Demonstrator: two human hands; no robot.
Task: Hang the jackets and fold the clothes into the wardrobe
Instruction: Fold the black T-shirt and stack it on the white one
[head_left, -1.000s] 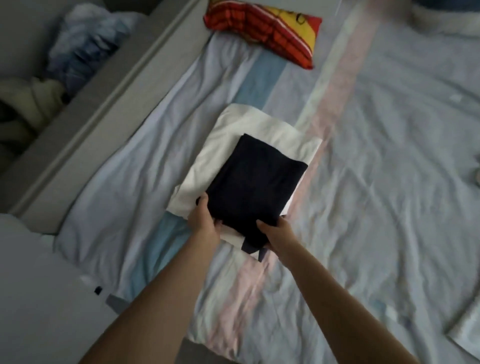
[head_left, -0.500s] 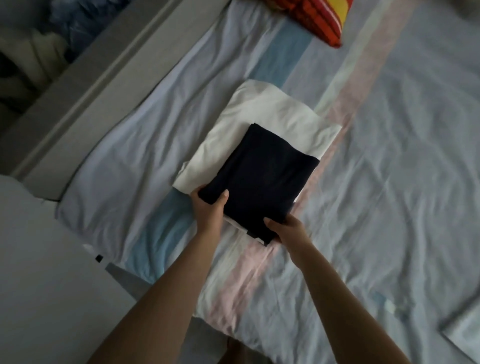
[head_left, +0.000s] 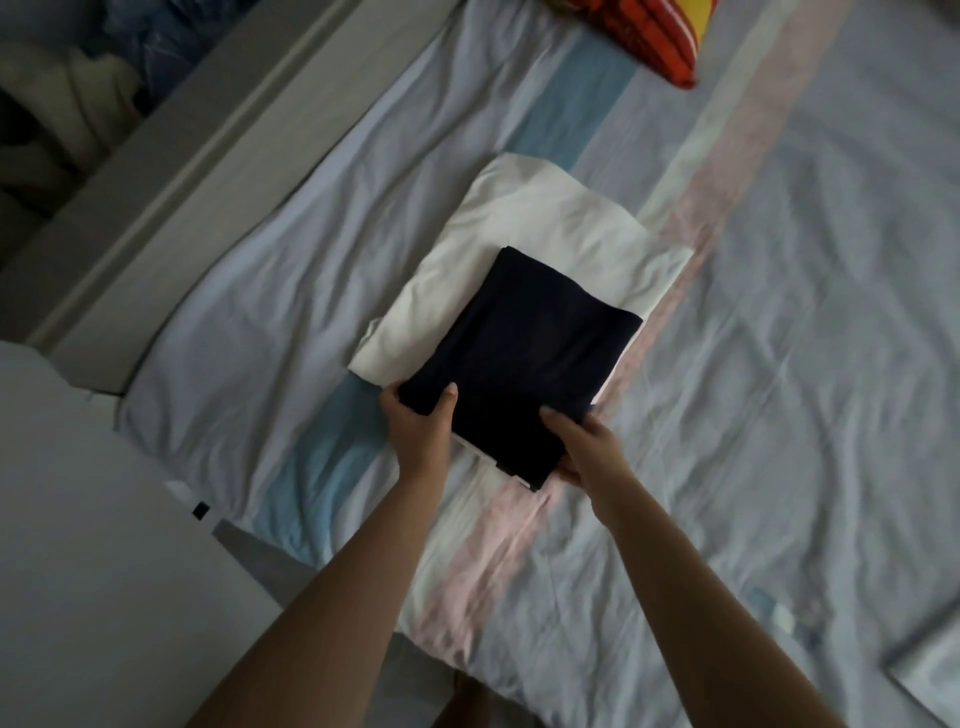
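On striped bedsheet, folded dark garment lies atop white garment. Left hand, right hand pinch near corners, thumbs on top. Best lifted level, both layers together.

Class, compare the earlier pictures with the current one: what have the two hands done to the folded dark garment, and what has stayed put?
The left hand brought its thumb up onto the dark folded garment and now grips the near-left corner. The right hand kept its hold on the nearest corner. The garment stays on the white folded garment on the bed sheet, not visibly lifted.
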